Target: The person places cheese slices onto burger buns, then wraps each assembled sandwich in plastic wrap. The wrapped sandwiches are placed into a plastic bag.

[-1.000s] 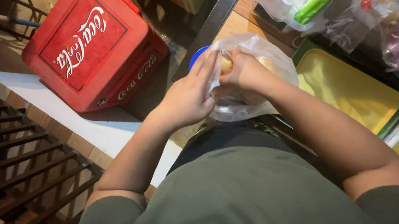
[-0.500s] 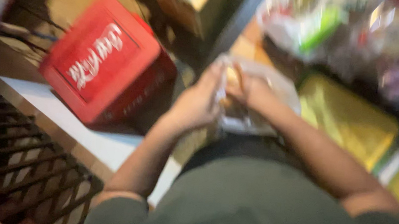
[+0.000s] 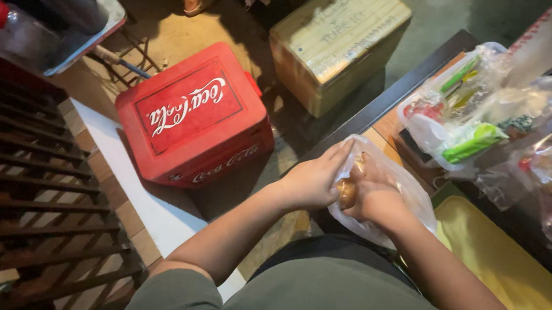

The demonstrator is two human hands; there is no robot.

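Observation:
My left hand point(image 3: 313, 178) grips the near side of a clear plastic bag point(image 3: 402, 190) held in front of my chest at the counter's edge. Inside the bag's mouth is my right hand point(image 3: 372, 192), closed around a small round brownish piece of food point(image 3: 347, 192). The bag hangs loose around the right hand, so much of that hand and the food is veiled by plastic.
A red cooler box point(image 3: 191, 119) sits on the floor to the left, a taped cardboard box point(image 3: 336, 38) beyond it. A yellow tray point(image 3: 499, 260) lies on the counter at right, behind it several plastic bags of food point(image 3: 482, 109). A dark slatted grate point(image 3: 17, 174) fills the left.
The view has swung up and to the right, showing more floor and the cardboard box. Both hands stay together at the bag, the right one now deeper inside it.

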